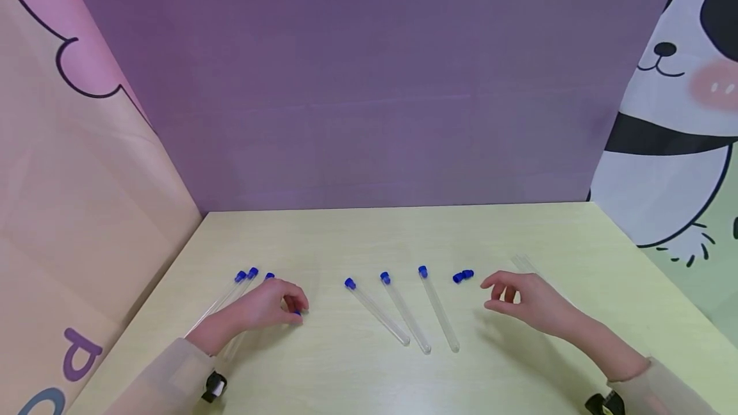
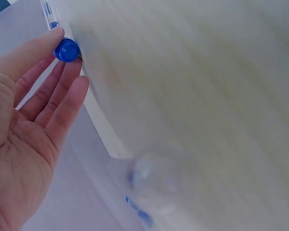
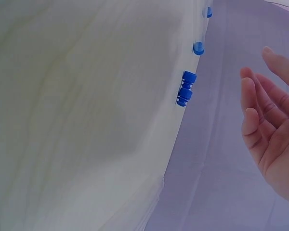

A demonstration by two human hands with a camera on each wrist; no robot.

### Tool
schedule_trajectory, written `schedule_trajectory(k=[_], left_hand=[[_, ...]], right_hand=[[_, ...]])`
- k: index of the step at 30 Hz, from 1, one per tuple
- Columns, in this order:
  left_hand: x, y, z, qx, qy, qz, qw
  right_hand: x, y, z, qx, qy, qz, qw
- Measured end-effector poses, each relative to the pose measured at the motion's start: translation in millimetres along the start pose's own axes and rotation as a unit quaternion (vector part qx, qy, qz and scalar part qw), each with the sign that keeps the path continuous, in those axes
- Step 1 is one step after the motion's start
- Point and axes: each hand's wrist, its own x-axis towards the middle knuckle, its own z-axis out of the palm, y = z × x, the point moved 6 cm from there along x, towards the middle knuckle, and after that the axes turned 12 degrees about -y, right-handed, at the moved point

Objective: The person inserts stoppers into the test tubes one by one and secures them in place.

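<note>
My left hand (image 1: 271,305) is low over the left part of the table, its thumb and fingers pinching a blue cap (image 2: 67,50). I cannot tell whether a tube is attached to that cap. Beside and partly under this hand lie clear test tubes with blue caps (image 1: 240,276). My right hand (image 1: 533,300) hovers at the right with its fingers loosely bent and nothing between them. Just left of its fingertips are two loose blue caps (image 1: 463,275), lying end to end. Clear tubes without visible caps (image 1: 523,264) lie behind this hand, mostly hidden by it.
Three capped test tubes (image 1: 406,312) lie fanned out in the middle of the pale wooden table (image 1: 369,235), caps toward the far edge. A purple backdrop (image 1: 369,82) rises behind the table, with printed cloth panels on both sides.
</note>
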Motion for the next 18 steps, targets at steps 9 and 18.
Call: schedule_trajectory(k=[9, 18], left_hand=[[-2.6, 1.7, -2.5, 0.009, 0.019, -0.007, 0.9998], [-4.5, 4.0, -6.7, 0.004, 0.037, -0.005, 0.9993]], right_hand=[[-3.8, 1.8, -1.4, 0.005, 0.005, -0.002, 1.0], [-5.1, 4.0, -2.8, 0.005, 0.005, 0.006, 1.0]])
